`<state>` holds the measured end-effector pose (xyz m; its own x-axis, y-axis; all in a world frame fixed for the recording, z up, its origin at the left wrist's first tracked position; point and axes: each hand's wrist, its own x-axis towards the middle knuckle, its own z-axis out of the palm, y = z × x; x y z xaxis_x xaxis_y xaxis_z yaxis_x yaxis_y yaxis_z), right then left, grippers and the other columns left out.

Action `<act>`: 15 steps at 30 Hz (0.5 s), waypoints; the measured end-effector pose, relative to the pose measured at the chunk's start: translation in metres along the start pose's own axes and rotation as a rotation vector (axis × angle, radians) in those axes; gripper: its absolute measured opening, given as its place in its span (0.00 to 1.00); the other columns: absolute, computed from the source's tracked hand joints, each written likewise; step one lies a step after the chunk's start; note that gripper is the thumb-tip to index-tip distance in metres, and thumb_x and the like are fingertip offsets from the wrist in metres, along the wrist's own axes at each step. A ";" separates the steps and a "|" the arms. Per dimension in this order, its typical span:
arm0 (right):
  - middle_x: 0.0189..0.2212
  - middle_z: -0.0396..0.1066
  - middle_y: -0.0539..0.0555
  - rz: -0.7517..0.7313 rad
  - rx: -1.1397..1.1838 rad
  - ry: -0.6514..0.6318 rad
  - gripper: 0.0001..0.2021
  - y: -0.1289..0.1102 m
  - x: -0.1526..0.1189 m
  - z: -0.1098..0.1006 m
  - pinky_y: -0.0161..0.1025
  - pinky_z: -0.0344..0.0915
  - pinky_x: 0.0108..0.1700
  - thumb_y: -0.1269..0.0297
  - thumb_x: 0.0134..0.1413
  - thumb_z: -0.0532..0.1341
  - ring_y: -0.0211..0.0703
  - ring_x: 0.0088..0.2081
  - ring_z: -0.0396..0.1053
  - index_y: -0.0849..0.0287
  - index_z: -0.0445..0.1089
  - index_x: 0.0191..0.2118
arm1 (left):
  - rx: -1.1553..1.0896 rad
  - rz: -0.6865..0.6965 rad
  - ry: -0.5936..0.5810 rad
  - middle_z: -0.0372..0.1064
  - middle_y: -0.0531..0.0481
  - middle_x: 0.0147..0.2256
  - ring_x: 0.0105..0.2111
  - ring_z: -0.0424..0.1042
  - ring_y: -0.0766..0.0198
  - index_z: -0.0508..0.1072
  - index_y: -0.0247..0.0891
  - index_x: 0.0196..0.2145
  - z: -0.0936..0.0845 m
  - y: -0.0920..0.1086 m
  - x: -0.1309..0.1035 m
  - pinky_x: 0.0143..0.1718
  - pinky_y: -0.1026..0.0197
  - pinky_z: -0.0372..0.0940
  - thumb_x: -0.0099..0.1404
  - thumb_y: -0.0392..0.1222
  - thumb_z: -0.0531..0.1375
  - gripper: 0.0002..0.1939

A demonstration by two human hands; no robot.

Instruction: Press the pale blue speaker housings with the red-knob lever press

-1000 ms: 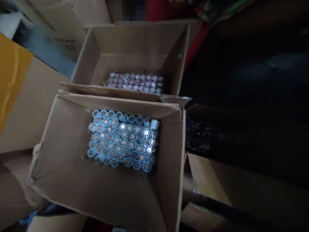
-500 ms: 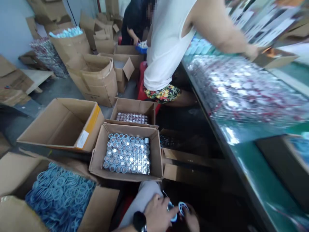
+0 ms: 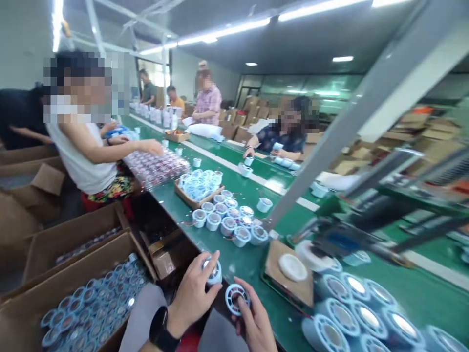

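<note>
While both hands sit low at the near edge of the green bench (image 3: 256, 266), the left hand (image 3: 194, 293), with a black watch (image 3: 161, 328) on its wrist, has its grip closed around a small light-blue round housing (image 3: 211, 271), fingers wrapped over the top. The right hand (image 3: 252, 320) pinches a light-blue ring piece (image 3: 235, 297) just beside it, the two parts close but apart. To the right lies a row of bigger blue housings (image 3: 351, 303), next to a white disc (image 3: 292, 267) on a brown board. Down left, a cardboard box (image 3: 22, 313) is packed with the same blue parts. Further along the bench there's a cluster of white cups (image 3: 229, 220), then a tray of blue rings (image 3: 200, 186). A person in a white top (image 3: 86, 156) reaches over the bench further back.
</note>
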<state>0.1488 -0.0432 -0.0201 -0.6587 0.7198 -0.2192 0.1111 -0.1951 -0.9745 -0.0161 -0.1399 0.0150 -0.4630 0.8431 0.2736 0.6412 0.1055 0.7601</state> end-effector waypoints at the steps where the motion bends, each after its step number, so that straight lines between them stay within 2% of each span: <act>1: 0.36 0.71 0.52 -0.012 0.026 0.045 0.33 -0.006 -0.002 -0.013 0.34 0.67 0.21 0.42 0.56 0.61 0.37 0.24 0.68 0.56 0.60 0.61 | 0.009 0.047 -0.062 0.63 0.43 0.60 0.61 0.62 0.51 0.54 0.47 0.68 0.012 0.011 0.014 0.65 0.45 0.58 0.62 0.33 0.60 0.39; 3: 0.39 0.70 0.53 -0.029 0.087 0.106 0.35 -0.012 0.000 -0.036 0.33 0.67 0.19 0.40 0.54 0.61 0.39 0.27 0.70 0.53 0.57 0.62 | 0.022 0.103 -0.154 0.64 0.43 0.60 0.61 0.63 0.50 0.52 0.45 0.69 0.038 0.022 0.038 0.64 0.44 0.59 0.60 0.30 0.61 0.43; 5: 0.42 0.69 0.54 -0.046 0.135 0.114 0.36 -0.013 0.007 -0.053 0.34 0.68 0.19 0.40 0.54 0.62 0.42 0.31 0.71 0.53 0.56 0.62 | 0.026 0.123 -0.204 0.64 0.43 0.61 0.61 0.62 0.51 0.50 0.45 0.70 0.060 0.023 0.057 0.65 0.43 0.59 0.58 0.28 0.60 0.45; 7: 0.42 0.69 0.55 -0.060 0.154 0.113 0.34 -0.011 0.016 -0.065 0.35 0.70 0.21 0.41 0.54 0.62 0.42 0.31 0.71 0.53 0.56 0.61 | 0.010 0.129 -0.235 0.61 0.43 0.63 0.63 0.60 0.51 0.50 0.45 0.70 0.070 0.020 0.069 0.65 0.43 0.57 0.58 0.27 0.60 0.46; 9: 0.43 0.69 0.56 -0.073 0.161 0.121 0.33 -0.008 0.025 -0.070 0.36 0.71 0.24 0.42 0.55 0.62 0.41 0.30 0.71 0.53 0.57 0.61 | -0.011 0.137 -0.252 0.59 0.41 0.64 0.65 0.57 0.50 0.52 0.43 0.69 0.067 0.021 0.074 0.66 0.43 0.56 0.59 0.31 0.61 0.43; 11: 0.44 0.71 0.57 -0.083 0.174 0.115 0.31 -0.007 0.030 -0.068 0.37 0.71 0.27 0.43 0.56 0.61 0.40 0.28 0.71 0.53 0.59 0.60 | -0.028 0.096 -0.210 0.60 0.40 0.64 0.64 0.60 0.49 0.57 0.42 0.67 0.055 0.028 0.073 0.64 0.44 0.59 0.63 0.37 0.60 0.35; 13: 0.44 0.72 0.57 -0.090 0.182 0.081 0.31 -0.008 0.032 -0.059 0.38 0.72 0.29 0.43 0.57 0.61 0.39 0.27 0.71 0.54 0.61 0.61 | -0.059 0.021 -0.160 0.68 0.40 0.58 0.56 0.69 0.51 0.65 0.42 0.63 0.042 0.040 0.069 0.59 0.47 0.66 0.68 0.42 0.55 0.26; 15: 0.42 0.73 0.57 -0.101 0.179 0.053 0.31 -0.011 0.033 -0.049 0.38 0.72 0.30 0.44 0.58 0.60 0.40 0.26 0.71 0.55 0.62 0.62 | -0.102 -0.035 -0.181 0.75 0.42 0.50 0.47 0.75 0.53 0.71 0.43 0.58 0.034 0.052 0.067 0.52 0.52 0.70 0.69 0.46 0.54 0.21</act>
<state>0.1623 0.0146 -0.0193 -0.6193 0.7748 -0.1274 -0.0911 -0.2321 -0.9684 0.0073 -0.0599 0.0530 -0.3609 0.9217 0.1424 0.5573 0.0907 0.8253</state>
